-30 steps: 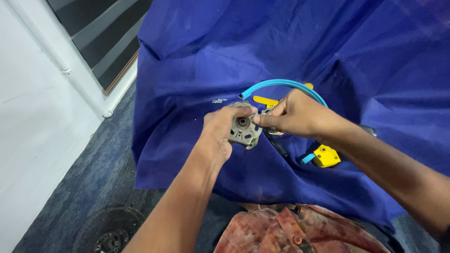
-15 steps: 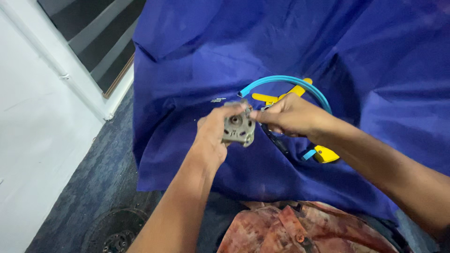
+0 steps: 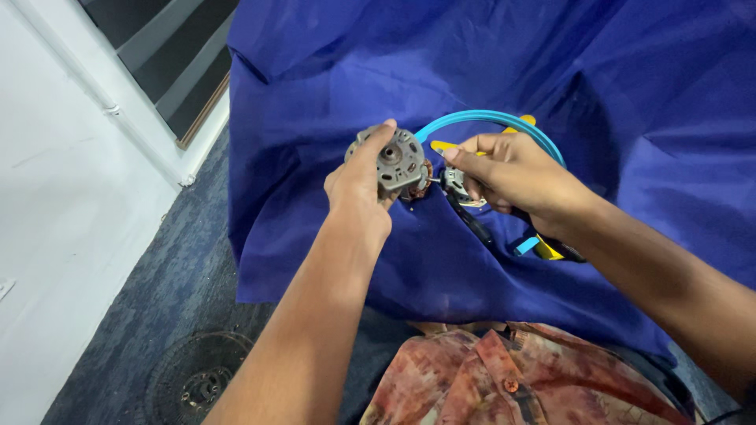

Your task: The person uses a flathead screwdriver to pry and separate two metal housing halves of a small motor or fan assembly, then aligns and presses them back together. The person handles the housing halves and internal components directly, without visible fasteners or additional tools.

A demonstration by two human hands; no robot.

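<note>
Over the blue cloth (image 3: 331,236), my left hand (image 3: 358,185) is closed around a small grey motor body (image 3: 396,160), round end plate facing up at me, thumb and fingers clamped on its rim. My right hand (image 3: 512,169) is pinched shut on a smaller metal end piece (image 3: 455,182), held just beside the motor, with a thin shaft bridging the narrow gap between the two parts. I can see copper windings at the motor's far edge, next to that gap. Both parts are held up off the cloth, not resting on it.

Behind my right hand lie a light-blue curved hoop (image 3: 488,118) and a yellow tool handle (image 3: 441,146); a yellow and blue piece (image 3: 543,248) sits under my right wrist. A dark round grille (image 3: 197,378) lies on the carpet (image 3: 142,291) at lower left.

I judge the step in hand to be parting or mating the end piece along the shaft; I cannot tell which. The next move calls for keeping both parts square to the shaft, left hand steady, right hand sliding straight with no twist that could catch the windings
</note>
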